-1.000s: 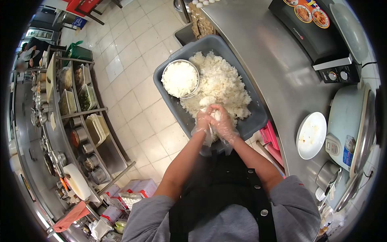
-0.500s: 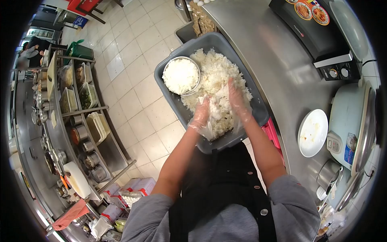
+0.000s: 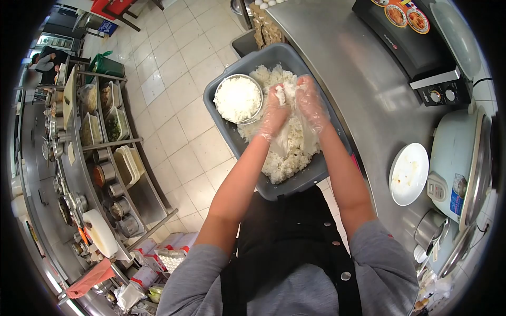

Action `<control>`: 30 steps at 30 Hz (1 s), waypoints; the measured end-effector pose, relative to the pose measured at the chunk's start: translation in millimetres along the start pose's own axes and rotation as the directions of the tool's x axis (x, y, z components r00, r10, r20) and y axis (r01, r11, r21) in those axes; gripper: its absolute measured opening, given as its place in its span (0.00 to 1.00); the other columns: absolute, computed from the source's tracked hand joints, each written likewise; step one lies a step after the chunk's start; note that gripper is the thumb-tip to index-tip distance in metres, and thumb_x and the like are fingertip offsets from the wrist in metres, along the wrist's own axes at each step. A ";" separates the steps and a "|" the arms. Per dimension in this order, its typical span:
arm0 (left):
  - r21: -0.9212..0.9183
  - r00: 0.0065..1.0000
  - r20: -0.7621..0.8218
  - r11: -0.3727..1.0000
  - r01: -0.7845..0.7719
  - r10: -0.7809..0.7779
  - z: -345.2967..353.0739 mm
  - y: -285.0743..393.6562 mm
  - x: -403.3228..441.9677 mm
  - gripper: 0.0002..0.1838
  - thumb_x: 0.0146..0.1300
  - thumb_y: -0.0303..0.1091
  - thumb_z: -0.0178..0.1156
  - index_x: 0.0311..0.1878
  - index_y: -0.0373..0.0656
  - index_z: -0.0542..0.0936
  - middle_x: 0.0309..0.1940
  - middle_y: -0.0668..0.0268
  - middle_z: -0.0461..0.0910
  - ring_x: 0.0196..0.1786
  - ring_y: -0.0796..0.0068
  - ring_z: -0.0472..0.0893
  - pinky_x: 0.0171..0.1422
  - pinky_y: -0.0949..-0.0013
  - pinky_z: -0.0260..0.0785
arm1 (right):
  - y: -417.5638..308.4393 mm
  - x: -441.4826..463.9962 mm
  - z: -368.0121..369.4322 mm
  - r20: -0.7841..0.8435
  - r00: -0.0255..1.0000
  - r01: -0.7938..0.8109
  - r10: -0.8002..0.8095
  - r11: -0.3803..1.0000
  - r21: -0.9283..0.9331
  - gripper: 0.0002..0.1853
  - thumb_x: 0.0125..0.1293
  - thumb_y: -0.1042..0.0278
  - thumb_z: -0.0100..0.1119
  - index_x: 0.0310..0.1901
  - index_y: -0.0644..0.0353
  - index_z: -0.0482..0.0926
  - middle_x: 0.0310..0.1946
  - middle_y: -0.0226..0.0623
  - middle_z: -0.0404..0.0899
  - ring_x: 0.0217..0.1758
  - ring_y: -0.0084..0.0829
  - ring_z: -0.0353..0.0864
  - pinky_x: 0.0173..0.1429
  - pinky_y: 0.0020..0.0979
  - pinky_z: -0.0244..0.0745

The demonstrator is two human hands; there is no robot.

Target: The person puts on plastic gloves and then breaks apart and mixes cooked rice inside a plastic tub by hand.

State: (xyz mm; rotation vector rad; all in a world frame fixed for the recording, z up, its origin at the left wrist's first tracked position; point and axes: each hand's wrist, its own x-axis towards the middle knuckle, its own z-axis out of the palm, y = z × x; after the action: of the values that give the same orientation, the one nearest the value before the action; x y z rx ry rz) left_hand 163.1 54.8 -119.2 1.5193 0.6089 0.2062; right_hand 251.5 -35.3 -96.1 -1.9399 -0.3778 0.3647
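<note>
Loose white rice (image 3: 284, 164) fills much of a deep grey plastic tub (image 3: 311, 179) in front of me. Both my hands are over the rice in thin clear gloves. My left hand (image 3: 276, 111) has its fingers curled around a clump of rice. Close beside it on the right, my right hand (image 3: 312, 105) is bent inward, its fingers closed on rice too. A round metal bowl (image 3: 261, 107) heaped with rice sits inside the tub at its far left, next to my left hand. The gloves partly hide the rice between my hands.
Right of the tub runs a steel counter (image 3: 363, 100) carrying a black microwave (image 3: 406, 52), a white plate (image 3: 409, 174) with food traces, a pale rice cooker (image 3: 445, 158) and a metal pot (image 3: 429, 226). Shelves with food containers (image 3: 116, 126) stand at the left. A person is in the far left background.
Both hands have moved away from me, toward the tub's far side, and have curled in. Rice near the tub's front has come into view.
</note>
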 end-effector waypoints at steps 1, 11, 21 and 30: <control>0.001 1.000 0.001 1.000 -0.001 0.001 0.7 -4.6 3.7 0.33 0.58 0.27 0.57 0.68 0.47 0.60 0.54 0.55 0.70 0.57 0.61 0.70 0.64 0.66 0.60 | 1.0 4.1 -0.2 0.067 0.998 -0.003 0.008 0.996 -0.086 0.10 0.58 0.74 0.45 0.42 0.56 0.70 0.42 0.42 0.73 0.46 0.40 0.72 0.53 0.37 0.66; 0.256 0.998 -0.058 0.965 0.054 -0.040 -47.3 -44.0 -49.3 0.27 0.56 0.24 0.59 0.62 0.46 0.73 0.61 0.56 0.71 0.64 0.61 0.70 0.67 0.62 0.62 | 6.3 -36.0 -38.0 0.142 0.961 0.267 -0.236 0.925 -0.270 0.21 0.54 0.65 0.64 0.49 0.58 0.73 0.49 0.45 0.73 0.55 0.46 0.73 0.58 0.40 0.68; 0.523 0.960 -0.201 0.807 0.274 -0.195 -45.1 -172.2 -58.1 0.29 0.59 0.52 0.60 0.61 0.50 0.74 0.58 0.43 0.71 0.65 0.47 0.66 0.69 0.56 0.57 | 184.1 -109.6 40.4 0.310 0.699 -0.611 0.645 0.763 -0.209 0.32 0.57 0.52 0.65 0.59 0.62 0.69 0.56 0.42 0.74 0.53 0.36 0.75 0.56 0.34 0.69; 0.093 0.836 -0.041 0.831 0.549 -0.548 -26.1 -132.0 -60.9 0.47 0.57 0.64 0.58 0.67 0.33 0.62 0.62 0.44 0.68 0.67 0.54 0.66 0.69 0.62 0.56 | 132.0 -109.2 58.1 0.546 0.641 -0.745 0.539 0.606 0.277 0.41 0.59 0.51 0.64 0.67 0.65 0.57 0.62 0.47 0.66 0.61 0.35 0.68 0.61 0.34 0.67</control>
State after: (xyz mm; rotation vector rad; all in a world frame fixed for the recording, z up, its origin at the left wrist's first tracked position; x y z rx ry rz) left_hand 67.3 38.5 -230.6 1.3754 1.0538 -0.2651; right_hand 140.9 -82.9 -231.1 -1.4119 0.2051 1.2635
